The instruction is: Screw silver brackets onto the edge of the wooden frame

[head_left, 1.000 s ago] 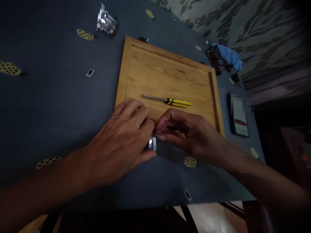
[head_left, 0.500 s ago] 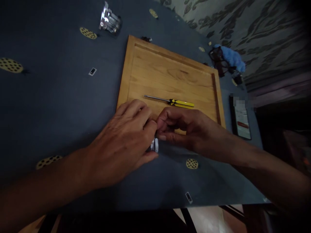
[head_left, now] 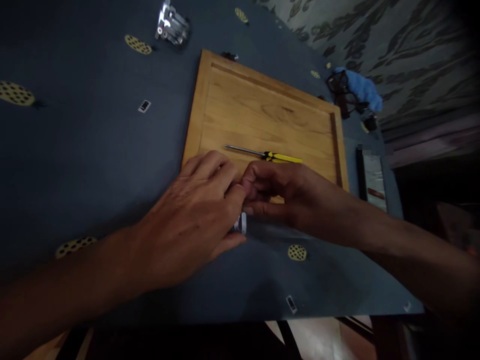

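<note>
My left hand [head_left: 195,210] is wrapped round a small shiny metal piece [head_left: 243,223], of which only one rounded end shows between thumb and fingers. Against its fingertips, my right hand [head_left: 277,192] is closed in a pinch; whatever lies between its fingers is hidden. Both hands meet over the near edge of a wooden tray [head_left: 194,110]. Just beyond them, a screwdriver [head_left: 281,158] with a yellow and black handle lies on the tray, its tip pointing left.
On the blue-grey patterned tablecloth [head_left: 93,125], a shiny metal part [head_left: 173,27] lies at the back left. Glasses [head_left: 342,92] and a blue cloth [head_left: 363,90] are at the back right, with a phone [head_left: 374,182] nearer. Small dark pieces [head_left: 229,56] lie behind the tray.
The view has shifted slightly, so the tray and screwdriver appear a little higher and further right. Both hands keep nearly the same pose.
</note>
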Available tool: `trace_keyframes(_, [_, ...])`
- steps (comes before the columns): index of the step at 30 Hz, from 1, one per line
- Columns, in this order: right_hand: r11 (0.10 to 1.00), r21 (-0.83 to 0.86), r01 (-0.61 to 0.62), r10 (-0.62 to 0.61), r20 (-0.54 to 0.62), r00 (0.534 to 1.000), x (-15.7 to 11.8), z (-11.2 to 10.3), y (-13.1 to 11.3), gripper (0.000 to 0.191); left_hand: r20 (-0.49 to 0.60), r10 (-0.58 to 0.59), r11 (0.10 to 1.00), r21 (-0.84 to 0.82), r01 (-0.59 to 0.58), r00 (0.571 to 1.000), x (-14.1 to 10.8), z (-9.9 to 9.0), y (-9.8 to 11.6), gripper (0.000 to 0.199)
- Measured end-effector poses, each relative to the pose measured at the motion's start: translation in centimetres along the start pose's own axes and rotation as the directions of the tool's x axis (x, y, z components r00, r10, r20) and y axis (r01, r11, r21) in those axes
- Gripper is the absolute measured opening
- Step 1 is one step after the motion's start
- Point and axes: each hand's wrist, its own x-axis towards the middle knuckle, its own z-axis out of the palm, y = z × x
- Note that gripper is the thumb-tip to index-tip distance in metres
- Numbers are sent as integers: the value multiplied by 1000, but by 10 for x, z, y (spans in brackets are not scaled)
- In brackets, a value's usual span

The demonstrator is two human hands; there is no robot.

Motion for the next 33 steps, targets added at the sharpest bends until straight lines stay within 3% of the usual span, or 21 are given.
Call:
trace_keyframes(6, [993,116,-22,25,-28,999,-1,3,3,35,8,14,1000,11,-14,1000,1,-1,-1,32])
trace_keyframes(14, [996,81,21,-15,-72,997,-7,1,12,33,26,6,1000,16,-6,1000,1,-2,-1,28])
trace_keyframes(17, [997,56,57,-49,-146,988,-14,3,15,31,29,11,1000,10,-11,1000,1,-3,0,29])
trace_keyframes(24, [942,-253,218,-297,-337,893,-31,17,30,5,29,5,1000,10,-5,1000,1,-3,0,29])
trace_keyframes(28, [872,-406,273,-418,-327,848,-35,24,37,12,3,5,1000,1,-5,1000,0,-2,-1,28])
trace_keyframes(33, [827,-456,327,-489,-299,819,-35,27,40,15,0,6,1000,-2,-6,1000,0,-1,-1,26])
